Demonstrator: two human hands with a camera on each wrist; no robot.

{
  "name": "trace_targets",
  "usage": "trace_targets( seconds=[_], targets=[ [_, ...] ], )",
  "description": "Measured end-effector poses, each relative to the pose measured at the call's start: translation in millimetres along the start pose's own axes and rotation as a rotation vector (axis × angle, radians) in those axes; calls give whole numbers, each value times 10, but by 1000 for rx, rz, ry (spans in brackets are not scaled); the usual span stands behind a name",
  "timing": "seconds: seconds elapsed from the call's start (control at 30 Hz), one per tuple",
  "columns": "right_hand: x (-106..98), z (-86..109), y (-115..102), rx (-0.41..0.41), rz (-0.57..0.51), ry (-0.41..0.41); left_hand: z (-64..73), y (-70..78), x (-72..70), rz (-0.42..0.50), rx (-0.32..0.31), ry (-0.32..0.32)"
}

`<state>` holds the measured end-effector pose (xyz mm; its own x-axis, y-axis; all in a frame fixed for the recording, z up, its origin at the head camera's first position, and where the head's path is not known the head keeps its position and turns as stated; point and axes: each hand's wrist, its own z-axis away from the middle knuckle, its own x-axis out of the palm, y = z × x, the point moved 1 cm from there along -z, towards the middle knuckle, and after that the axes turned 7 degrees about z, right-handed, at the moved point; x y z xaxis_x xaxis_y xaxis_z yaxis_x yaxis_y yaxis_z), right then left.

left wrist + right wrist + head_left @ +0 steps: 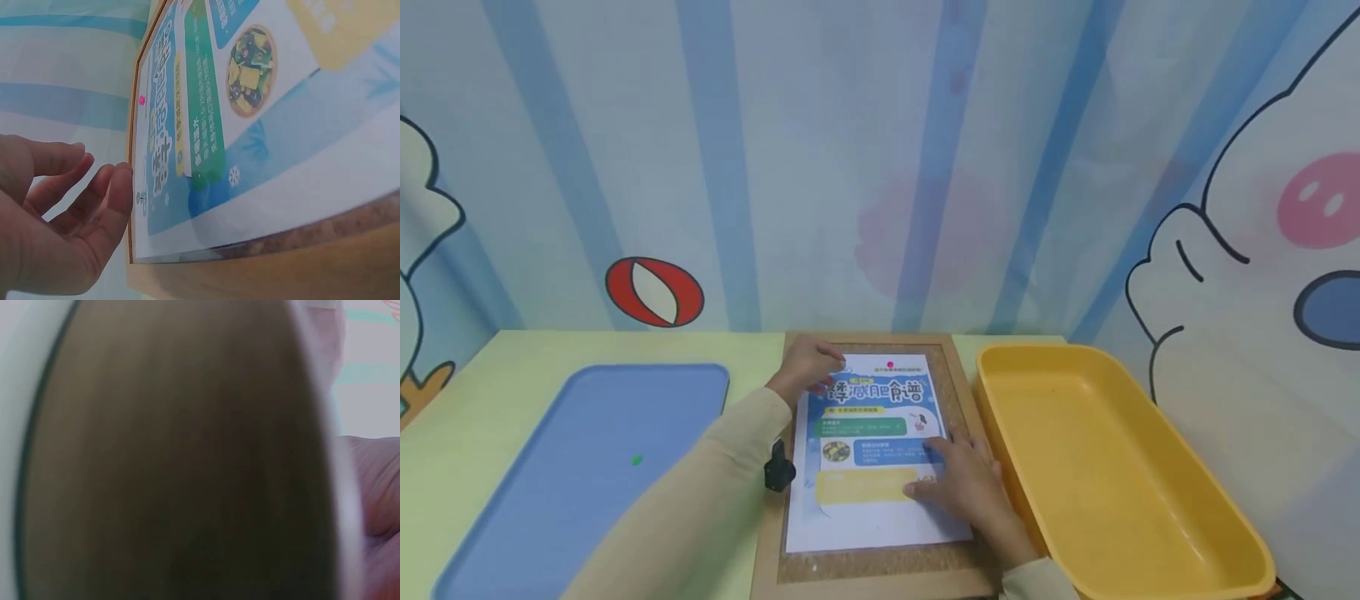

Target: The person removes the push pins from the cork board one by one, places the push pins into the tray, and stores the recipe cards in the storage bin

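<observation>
A printed poster sheet with a food picture and coloured text boxes lies on a wood-framed cork board. One pink pushpin sits at the sheet's top edge, and it shows in the left wrist view too. My left hand is at the sheet's upper left corner. Its fingers bend loosely with nothing visible between them, close beside a small dark pin-like spot. My right hand rests on the sheet's right side, thumb and fingers spread. A blurred brown shape hides most of the right wrist view.
To the left lies a blue tray with a small green piece on it. A yellow bin stands right beside the board. Behind the pale yellow table hangs a striped cartoon backdrop.
</observation>
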<state>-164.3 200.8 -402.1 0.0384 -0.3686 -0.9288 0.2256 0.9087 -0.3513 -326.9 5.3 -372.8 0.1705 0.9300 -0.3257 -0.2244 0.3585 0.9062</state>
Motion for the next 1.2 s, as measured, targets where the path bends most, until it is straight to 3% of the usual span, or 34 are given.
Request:
trace_targets(
  seconds=[0.37,0.6,0.9,1.2],
  targets=[
    [3,9,11,12,25,2,-57,17,211,-47,91,-4],
    [11,-3,16,20,26,-2,-126,40,372,-122,143,14],
    [20,-8,7,3,41,10,-197,71,505,-244,268,36],
    [13,-8,17,-3,35,9,-284,155,645,-307,270,20]
  ],
)
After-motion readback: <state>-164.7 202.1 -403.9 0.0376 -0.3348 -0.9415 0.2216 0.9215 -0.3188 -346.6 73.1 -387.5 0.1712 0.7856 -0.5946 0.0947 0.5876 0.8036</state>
